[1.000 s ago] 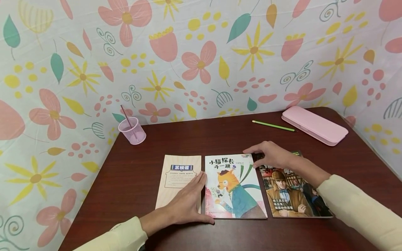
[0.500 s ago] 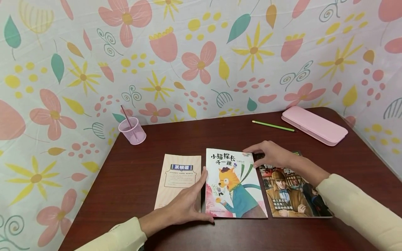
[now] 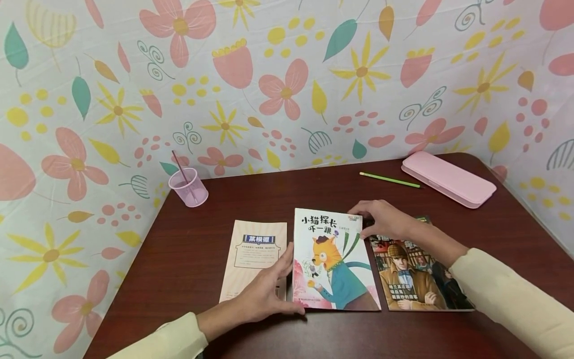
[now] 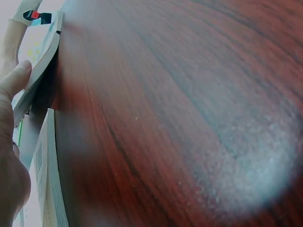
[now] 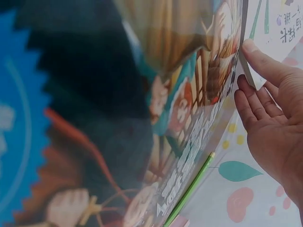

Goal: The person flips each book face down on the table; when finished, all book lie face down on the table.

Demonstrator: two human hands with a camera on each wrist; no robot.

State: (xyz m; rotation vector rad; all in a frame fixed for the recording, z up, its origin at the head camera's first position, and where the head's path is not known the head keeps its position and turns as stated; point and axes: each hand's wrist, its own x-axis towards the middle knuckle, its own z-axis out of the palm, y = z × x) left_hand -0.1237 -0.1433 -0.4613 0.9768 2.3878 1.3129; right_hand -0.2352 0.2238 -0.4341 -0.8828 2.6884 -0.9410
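Observation:
A picture book [image 3: 336,279] with an orange cat in a teal coat lies between my hands, tilted up from the table. At its upper right corner my right hand [image 3: 389,219] pinches it; in the right wrist view the thumb is on the cover and the fingers [image 5: 253,101] are behind. My left hand [image 3: 264,291] holds the lower left edge, thumb near the bottom corner. The left wrist view shows the book's page edge [image 4: 45,61] raised above the table. Beneath the left hand lies a beige book [image 3: 255,249]; a detective book [image 3: 408,279] lies under the right forearm.
A pink pencil case [image 3: 448,179] sits at the back right, with a green pencil [image 3: 390,180] beside it. A lilac mesh cup [image 3: 190,189] holding a thin stick stands at the back left. Flower-patterned cloth [image 3: 287,99] rises behind the dark wooden table [image 3: 152,269].
The cat book's top edge has risen from the table, tilting the cover toward me. My left fingers have drawn in around its left edge. The other books have not moved.

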